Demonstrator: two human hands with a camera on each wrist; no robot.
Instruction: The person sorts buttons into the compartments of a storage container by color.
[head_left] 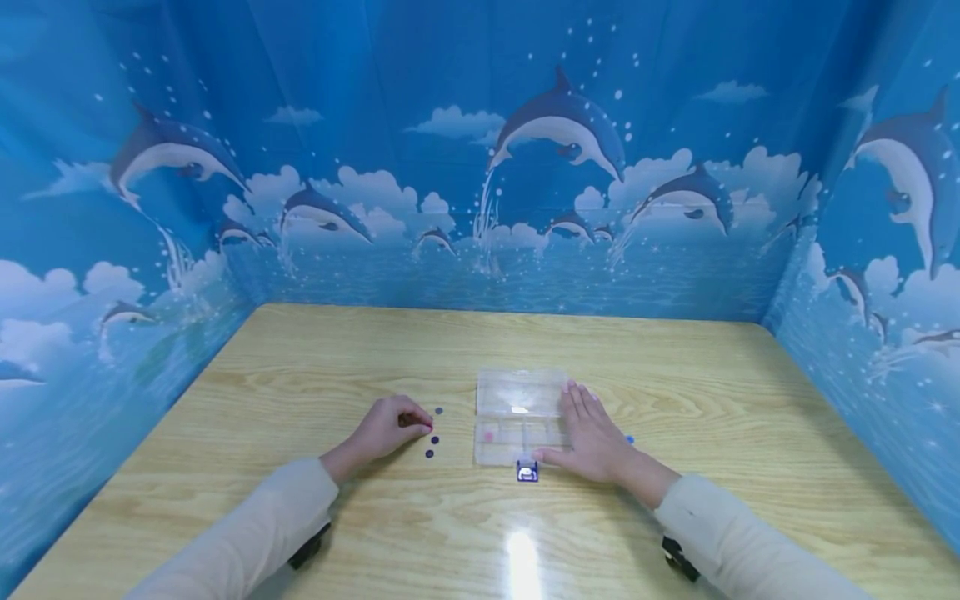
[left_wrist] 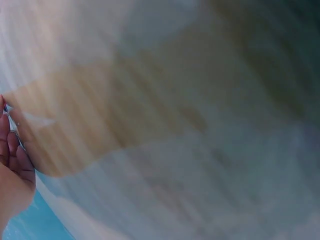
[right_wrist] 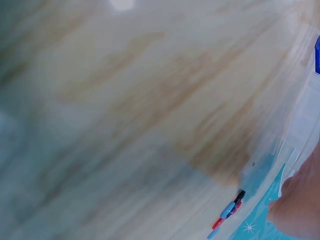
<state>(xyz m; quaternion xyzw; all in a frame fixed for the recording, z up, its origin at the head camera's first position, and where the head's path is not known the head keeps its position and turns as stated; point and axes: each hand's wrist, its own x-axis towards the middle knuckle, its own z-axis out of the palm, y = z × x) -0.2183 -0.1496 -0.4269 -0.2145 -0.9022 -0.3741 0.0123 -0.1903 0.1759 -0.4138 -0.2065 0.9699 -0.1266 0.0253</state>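
My left hand (head_left: 392, 429) has its thumb and forefinger together at a small red piece (head_left: 431, 427) just over the table, pinching it. Dark round discs lie close by: one beyond the fingertips (head_left: 438, 410), two on the near side (head_left: 435, 440). To the right, a clear plastic compartment box (head_left: 498, 457) lies with its lid (head_left: 517, 387) folded back. One compartment contains a pink piece (head_left: 489, 437). My right hand (head_left: 596, 437) rests with straight fingers over the box's right side, hiding that end. A blue-purple latch (head_left: 527, 472) sticks out at the box's front edge.
Red, blue and black small pieces (right_wrist: 227, 212) lie on the table by the right hand; in the head view a blue one (head_left: 630, 439) peeks out past it. A dolphin-printed curtain (head_left: 480, 167) encloses the wood-grain table (head_left: 360, 350) at the back and sides.
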